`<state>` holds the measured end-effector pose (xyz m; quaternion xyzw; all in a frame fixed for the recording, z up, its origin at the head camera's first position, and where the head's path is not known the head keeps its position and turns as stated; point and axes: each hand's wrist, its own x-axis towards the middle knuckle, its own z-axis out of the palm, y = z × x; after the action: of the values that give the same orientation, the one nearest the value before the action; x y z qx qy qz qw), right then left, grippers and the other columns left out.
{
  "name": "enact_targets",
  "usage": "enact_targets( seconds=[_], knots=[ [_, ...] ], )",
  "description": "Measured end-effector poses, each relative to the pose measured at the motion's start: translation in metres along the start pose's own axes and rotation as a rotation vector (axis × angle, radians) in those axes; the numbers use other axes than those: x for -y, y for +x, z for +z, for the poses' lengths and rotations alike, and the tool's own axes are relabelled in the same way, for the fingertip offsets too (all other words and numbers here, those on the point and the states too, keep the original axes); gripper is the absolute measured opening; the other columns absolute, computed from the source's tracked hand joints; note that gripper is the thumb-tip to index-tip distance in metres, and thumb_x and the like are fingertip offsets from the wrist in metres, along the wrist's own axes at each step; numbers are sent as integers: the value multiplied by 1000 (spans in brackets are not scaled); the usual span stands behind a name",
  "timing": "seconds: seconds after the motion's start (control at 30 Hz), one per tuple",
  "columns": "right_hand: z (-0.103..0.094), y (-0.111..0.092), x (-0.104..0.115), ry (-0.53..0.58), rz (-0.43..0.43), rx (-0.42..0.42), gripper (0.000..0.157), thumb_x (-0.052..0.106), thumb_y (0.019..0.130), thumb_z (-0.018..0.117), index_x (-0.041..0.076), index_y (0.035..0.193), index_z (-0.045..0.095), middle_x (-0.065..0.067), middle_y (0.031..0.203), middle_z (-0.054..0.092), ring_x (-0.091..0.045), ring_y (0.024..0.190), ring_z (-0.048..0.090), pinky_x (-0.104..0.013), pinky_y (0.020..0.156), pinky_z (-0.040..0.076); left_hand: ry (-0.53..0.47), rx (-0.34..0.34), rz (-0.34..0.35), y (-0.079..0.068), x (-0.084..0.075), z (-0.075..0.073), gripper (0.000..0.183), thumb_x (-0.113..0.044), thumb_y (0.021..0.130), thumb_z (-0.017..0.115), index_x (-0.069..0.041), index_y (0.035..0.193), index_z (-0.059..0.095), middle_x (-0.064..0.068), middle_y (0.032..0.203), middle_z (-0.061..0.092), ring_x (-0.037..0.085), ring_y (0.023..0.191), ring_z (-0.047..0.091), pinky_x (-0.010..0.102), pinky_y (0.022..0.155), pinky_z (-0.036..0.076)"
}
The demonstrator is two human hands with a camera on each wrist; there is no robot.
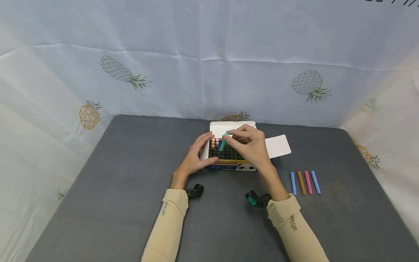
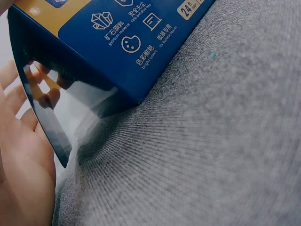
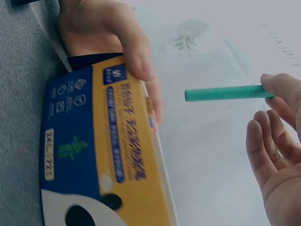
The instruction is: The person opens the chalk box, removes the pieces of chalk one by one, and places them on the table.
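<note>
My right hand pinches one end of a green chalk stick between thumb and fingertips. The stick's other end points down over the holes of the chalk box, and a gap shows between them in the right wrist view. At the box's left end, my left hand grips it, thumb on the front edge and fingers toward the back. Several orange, pink and blue chalks stand in the left holes of the black insert. In the left wrist view, the box's blue side and an opened flap appear.
To the right on the grey table lie a blue chalk, a brown chalk, a pinkish-red chalk and another blue chalk. A white box flap sticks out to the right. Behind hangs a pineapple-print curtain.
</note>
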<state>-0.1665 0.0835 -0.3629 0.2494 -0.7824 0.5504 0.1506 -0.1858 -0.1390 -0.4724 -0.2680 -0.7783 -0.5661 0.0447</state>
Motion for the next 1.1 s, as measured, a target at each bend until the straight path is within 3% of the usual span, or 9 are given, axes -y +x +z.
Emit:
enact_targets(
  seconds=[0.2, 0.3, 0.47, 0.6, 0.7, 0.93, 1.0, 1.1],
  knots=[
    [-17, -5, 5, -21, 21, -9, 15, -1, 85, 80, -2, 100, 81, -12, 88, 62, -1, 75, 65, -18, 66, 55, 13, -1, -9, 0, 0, 0, 96, -75, 84, 65, -13, 154, 45, 8, 167, 31, 31, 155, 31, 58, 124, 31],
    [-26, -9, 7, -31, 29, -19, 13, -1, 86, 80, -1, 98, 82, -6, 87, 62, -3, 72, 64, -18, 64, 53, 12, -3, -1, 1, 0, -1, 92, -70, 86, 69, -13, 154, 45, 9, 167, 32, 32, 155, 31, 59, 123, 32],
    [-40, -16, 8, -41, 30, -23, 12, -4, 86, 78, -1, 97, 82, 6, 86, 61, -5, 71, 61, -19, 62, 48, 3, 1, 11, 0, 0, -3, 76, -33, 89, 80, -11, 153, 46, 11, 166, 32, 33, 155, 31, 60, 123, 31],
    [-51, -22, 6, -61, 33, -35, 13, -6, 86, 77, 0, 96, 82, 8, 87, 62, -5, 74, 62, -17, 65, 51, -7, 2, 15, 1, 0, -3, 75, -12, 86, 80, -10, 153, 46, 13, 166, 33, 35, 154, 32, 62, 122, 32],
    [-61, -27, 5, -86, 44, -46, 13, -6, 86, 77, 0, 96, 82, 9, 87, 63, -4, 79, 65, -15, 70, 54, -5, 2, 13, 1, 0, -3, 75, -17, 86, 80, -11, 153, 47, 12, 166, 33, 34, 154, 33, 62, 121, 33],
    [-86, -40, 2, -132, 54, -60, 14, -9, 85, 76, -2, 96, 81, 10, 87, 63, -5, 80, 63, -12, 74, 54, -2, -1, 3, 1, 2, -2, 84, -58, 88, 74, -14, 154, 46, 8, 166, 33, 32, 154, 33, 61, 121, 34],
    [-95, -45, 1, -157, 54, -65, 14, -10, 84, 76, -3, 96, 81, 11, 87, 63, -4, 80, 63, -10, 75, 54, -2, -2, 7, 1, 3, -1, 85, -60, 88, 73, -14, 154, 46, 9, 166, 33, 32, 154, 34, 61, 121, 34],
    [-109, -52, -3, -195, 65, -70, 14, -10, 83, 77, -5, 96, 80, 12, 88, 63, -3, 80, 62, -8, 76, 53, -3, 1, 10, 1, 3, -2, 80, -50, 89, 76, -13, 153, 46, 10, 166, 33, 33, 154, 33, 62, 121, 33]
  ],
)
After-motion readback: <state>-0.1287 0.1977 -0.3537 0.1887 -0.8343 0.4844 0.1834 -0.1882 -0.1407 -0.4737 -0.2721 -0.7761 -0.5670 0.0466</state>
